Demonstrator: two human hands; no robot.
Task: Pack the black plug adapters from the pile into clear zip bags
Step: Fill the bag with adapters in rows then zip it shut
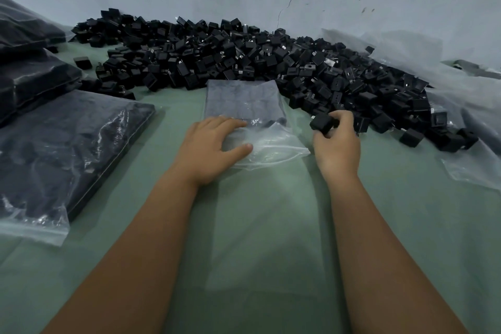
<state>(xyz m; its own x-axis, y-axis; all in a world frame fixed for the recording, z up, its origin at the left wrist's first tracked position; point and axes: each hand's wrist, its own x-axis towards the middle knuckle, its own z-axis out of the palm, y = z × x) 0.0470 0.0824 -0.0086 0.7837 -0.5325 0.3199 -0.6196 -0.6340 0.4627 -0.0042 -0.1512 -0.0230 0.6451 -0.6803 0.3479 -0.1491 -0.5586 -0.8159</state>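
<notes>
One zip bag (245,106), part-filled, flat on green counter (271,225) before adapter pile (257,62). Left hand (214,149) resting on bag mouth, fingers straight. Right hand (336,141), grip clamped on one black adapter (322,122). Three filled bags (67,149) at left, two of them stacked.

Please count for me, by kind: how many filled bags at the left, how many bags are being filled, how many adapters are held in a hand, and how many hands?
Filled bags at the left: 3
Bag being filled: 1
Adapter held in the right hand: 1
Hands, counting the left hand: 2
Total: 7
</notes>
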